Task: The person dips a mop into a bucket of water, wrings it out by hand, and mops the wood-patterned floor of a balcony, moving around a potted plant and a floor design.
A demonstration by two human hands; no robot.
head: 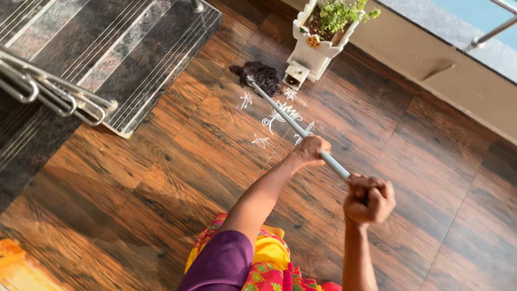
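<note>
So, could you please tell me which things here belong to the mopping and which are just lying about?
In use: mop handle, dark mop head, left hand, right hand.
Lying about: white planter, steel railing, chalk floor drawing.

No packages, no labels, no signs, no screens anywhere in view

Both hands grip grey mop handle (pixel 301 132): left hand (pixel 312 149) further down, right hand (pixel 369 199) at top end. Dark mop head (pixel 262 76) on wooden floor (pixel 134 183) beyond hands, beside white planter (pixel 318 46).
</note>
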